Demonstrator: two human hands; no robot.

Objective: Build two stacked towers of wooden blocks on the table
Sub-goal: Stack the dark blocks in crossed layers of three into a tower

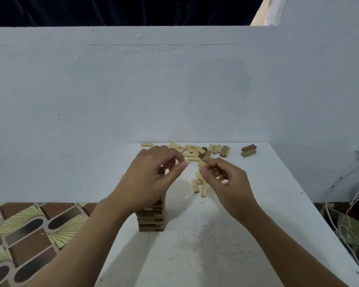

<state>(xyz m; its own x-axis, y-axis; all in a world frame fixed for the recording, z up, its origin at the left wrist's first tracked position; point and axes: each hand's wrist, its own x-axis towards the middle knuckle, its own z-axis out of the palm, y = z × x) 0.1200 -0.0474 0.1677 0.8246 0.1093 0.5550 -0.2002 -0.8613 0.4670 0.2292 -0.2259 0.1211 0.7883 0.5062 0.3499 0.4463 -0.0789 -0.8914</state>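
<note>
Centrally, the tower is stood on the white table. Its top is covered by the curled left hand, grip unclear. A block is held in the curled right hand, and loose blocks are scattered beyond.

The desk is white, flecked with small dark specks. The wall behind it is a pale bluish white. The tower is banded in dark and mid brown, with a pale streak in one layer. The loose blocks are mostly cream, a few brown. The pair set apart is reddish brown over olive brown. The floor has a pattern of brown rectangles, black ovals and pale green fans of fine lines. The curtain is dark navy. The cord is white.
</note>
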